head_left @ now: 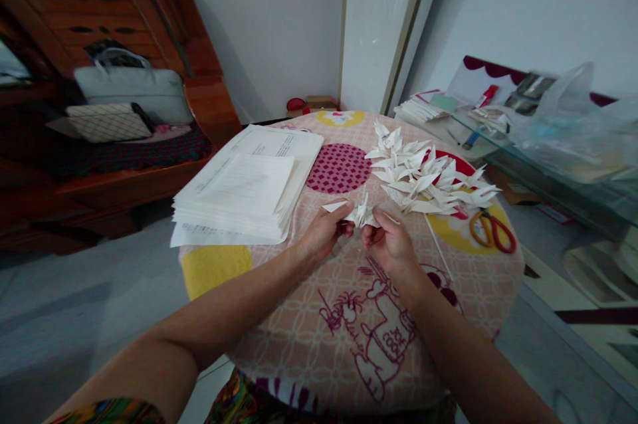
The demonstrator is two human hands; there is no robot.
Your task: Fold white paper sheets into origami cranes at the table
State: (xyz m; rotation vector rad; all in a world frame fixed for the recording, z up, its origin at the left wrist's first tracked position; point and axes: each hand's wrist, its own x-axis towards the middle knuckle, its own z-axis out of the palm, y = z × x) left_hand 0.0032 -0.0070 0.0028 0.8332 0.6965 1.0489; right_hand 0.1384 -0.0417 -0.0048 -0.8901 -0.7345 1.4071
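Observation:
Between my two hands is a folded white paper crane (363,212), held just above the round table. My left hand (326,230) pinches one wing of it between thumb and fingers. On the other side, my right hand (391,238) grips the opposite wing, fingers curled under. Just beyond my right hand lies a heap of similar folded paper cranes (423,175). Left of my hands sits a thick stack of printed paper sheets (239,191), with smaller blank sheets (249,185) on top.
Scissors (491,231) with red and orange handles lie at the table's right edge. A patterned cloth (319,318) covers the table. To the right stands a glass shelf (548,178) with a plastic bag (563,118). A wooden bench (149,178) at left holds a grey bag (134,92).

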